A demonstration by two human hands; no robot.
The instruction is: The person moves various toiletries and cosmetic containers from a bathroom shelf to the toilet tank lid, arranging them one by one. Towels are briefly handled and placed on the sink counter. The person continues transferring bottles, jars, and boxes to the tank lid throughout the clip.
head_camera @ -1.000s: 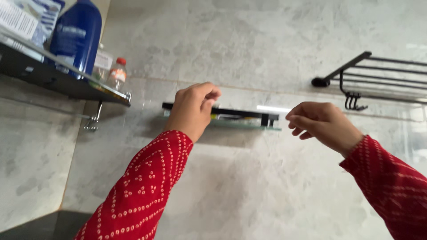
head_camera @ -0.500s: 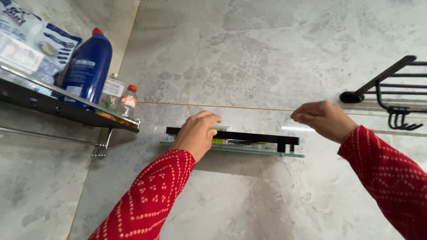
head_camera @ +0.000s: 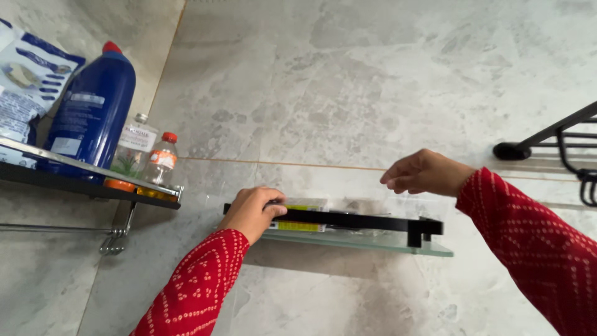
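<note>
A small glass wall shelf (head_camera: 429,248) with a black front rail (head_camera: 367,219) hangs on the grey tiled wall. My left hand (head_camera: 252,213) rests on the rail's left end, fingers curled over it and touching a flat yellow packet (head_camera: 298,226) that lies on the glass. My right hand (head_camera: 421,173) hovers in the air above the shelf's right half, fingers loosely bent, holding nothing. Both arms wear red sleeves with white dots.
A corner shelf (head_camera: 87,186) at the left carries a large blue bottle (head_camera: 90,118), two small bottles (head_camera: 155,163) and a white-blue pouch (head_camera: 25,81). A black towel rack (head_camera: 553,140) juts from the wall at the right.
The view has tilted so the glass shelf sits lower in the frame. My left hand has come down onto the rail's left end; my right hand has shifted slightly left above the shelf.
</note>
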